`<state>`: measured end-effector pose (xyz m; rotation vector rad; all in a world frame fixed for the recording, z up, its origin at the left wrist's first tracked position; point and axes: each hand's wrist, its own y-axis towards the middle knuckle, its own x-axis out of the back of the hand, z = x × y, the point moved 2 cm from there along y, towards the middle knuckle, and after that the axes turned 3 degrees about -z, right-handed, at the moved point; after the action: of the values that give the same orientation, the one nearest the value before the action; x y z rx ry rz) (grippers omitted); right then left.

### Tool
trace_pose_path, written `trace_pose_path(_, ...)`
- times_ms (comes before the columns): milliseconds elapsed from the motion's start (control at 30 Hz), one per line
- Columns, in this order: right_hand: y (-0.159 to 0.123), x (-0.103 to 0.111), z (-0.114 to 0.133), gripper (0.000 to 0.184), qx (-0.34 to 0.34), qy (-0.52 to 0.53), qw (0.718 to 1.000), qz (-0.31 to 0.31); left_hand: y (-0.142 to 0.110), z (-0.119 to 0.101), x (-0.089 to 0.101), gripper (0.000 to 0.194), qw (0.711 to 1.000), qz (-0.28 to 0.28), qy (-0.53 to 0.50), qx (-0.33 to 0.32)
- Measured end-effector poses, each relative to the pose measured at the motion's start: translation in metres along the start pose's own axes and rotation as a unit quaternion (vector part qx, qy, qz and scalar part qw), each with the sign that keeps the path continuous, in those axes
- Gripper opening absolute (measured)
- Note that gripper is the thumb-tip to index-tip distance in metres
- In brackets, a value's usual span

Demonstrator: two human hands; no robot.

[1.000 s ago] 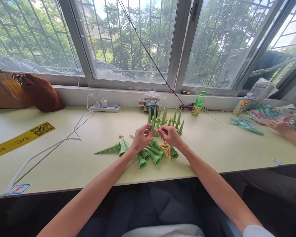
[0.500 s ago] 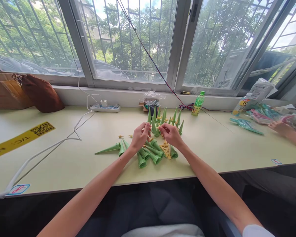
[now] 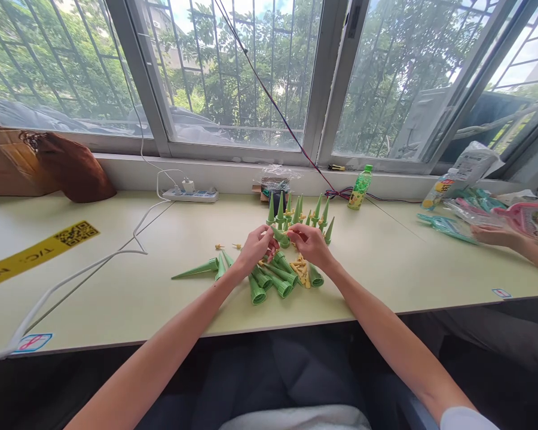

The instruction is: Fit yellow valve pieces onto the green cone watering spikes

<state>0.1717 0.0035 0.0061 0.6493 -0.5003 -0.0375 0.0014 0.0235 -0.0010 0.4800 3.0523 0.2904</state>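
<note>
My left hand (image 3: 256, 246) is closed on a green plastic watering spike (image 3: 277, 233), which lies tilted between my two hands. Pinched in the fingertips of my right hand (image 3: 312, 243) is a small yellow valve piece, mostly hidden, close to the spike. Behind my hands, several green spikes (image 3: 325, 210) stand points up, some with yellow pieces on them. Loose green spikes (image 3: 281, 289) with open round ends lie below my hands. A small heap of yellow pieces (image 3: 303, 273) rests under my right hand, and a yellow piece (image 3: 219, 246) lies farther left.
A green-labelled bottle (image 3: 361, 187) stands behind on the right. At the back left are a power strip (image 3: 192, 196) with a white cable and a brown bag (image 3: 74, 170). On the far right, a co-worker's hand (image 3: 497, 236) is beside plastic-wrapped items and a pink object (image 3: 522, 218).
The green spike in my left hand has tilted and now shows between my hands. My hands have barely shifted. The co-worker's hand has moved left, and the pink object shows more fully.
</note>
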Motion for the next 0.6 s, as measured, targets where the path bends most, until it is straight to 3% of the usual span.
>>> trace_pose_path(200,-0.0001,-0.0012,-0.0026,0.039,-0.003,-0.002,1.0,-0.012,-0.0032,-0.0047,-0.0012,0.04,1.0,0.002,0.016,-0.014)
trace_pose_path(600,-0.0009,-0.004,0.0013,0.045,-0.031,0.016,0.999,0.015,-0.0007,0.0005,0.001,0.04,0.99,-0.011,0.068,-0.126)
